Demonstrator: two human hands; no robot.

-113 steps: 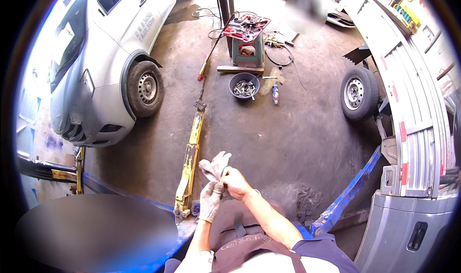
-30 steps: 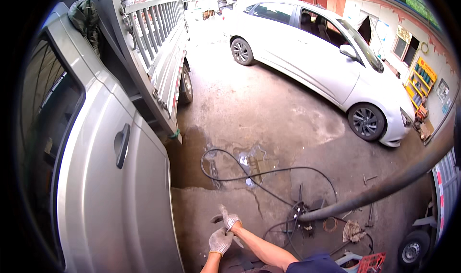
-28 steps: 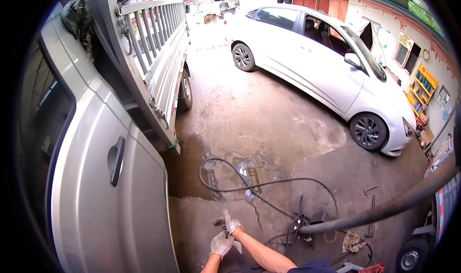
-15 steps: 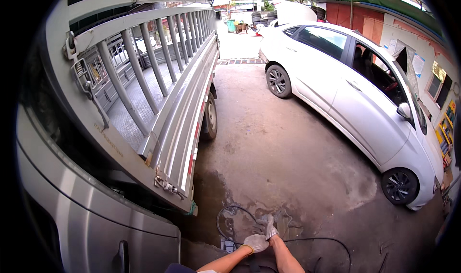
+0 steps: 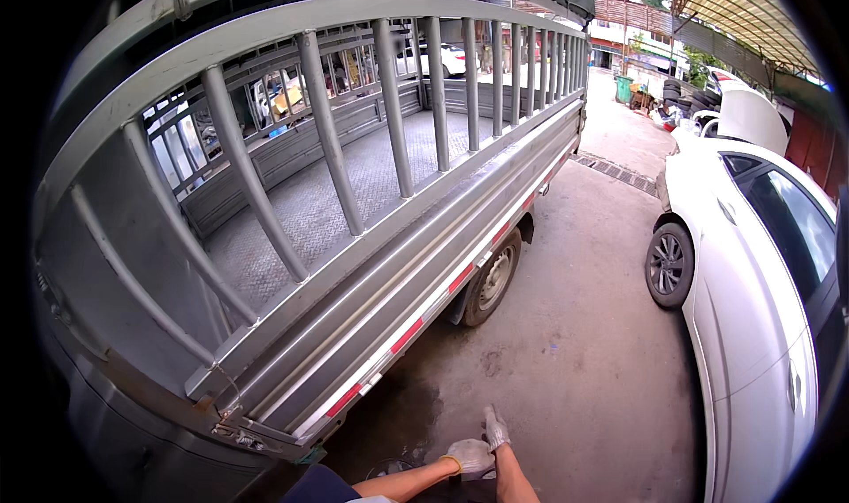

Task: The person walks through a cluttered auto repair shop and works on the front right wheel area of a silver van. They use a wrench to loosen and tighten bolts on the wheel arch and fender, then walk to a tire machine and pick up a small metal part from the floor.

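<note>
Both my hands wear whitish work gloves and are close together at the lower middle, low over the concrete floor. My left hand point(image 5: 470, 456) is closed, its fingertips at the cuff of the glove point(image 5: 498, 434) on my right hand. My right hand point(image 5: 494, 423) points away from me with its fingers stretched out, and I see nothing in it. A grey truck point(image 5: 345, 317) with a railed cargo bed stands to my left. Beside my left forearm, a dark hose point(image 5: 389, 465) shows only in part on the floor.
A white car point(image 5: 743, 317) stands on the right, with concrete floor point(image 5: 575, 344) between it and the truck. The truck's wheel point(image 5: 495, 282) faces this lane. Farther off are a drain grate point(image 5: 619, 173), a green bin point(image 5: 623, 89) and stacked tyres point(image 5: 690, 99).
The view has swung left, so the truck fills more of it and the car has slid rightward. Most of the hose has left the view. My hands remain together at the right glove's cuff.
</note>
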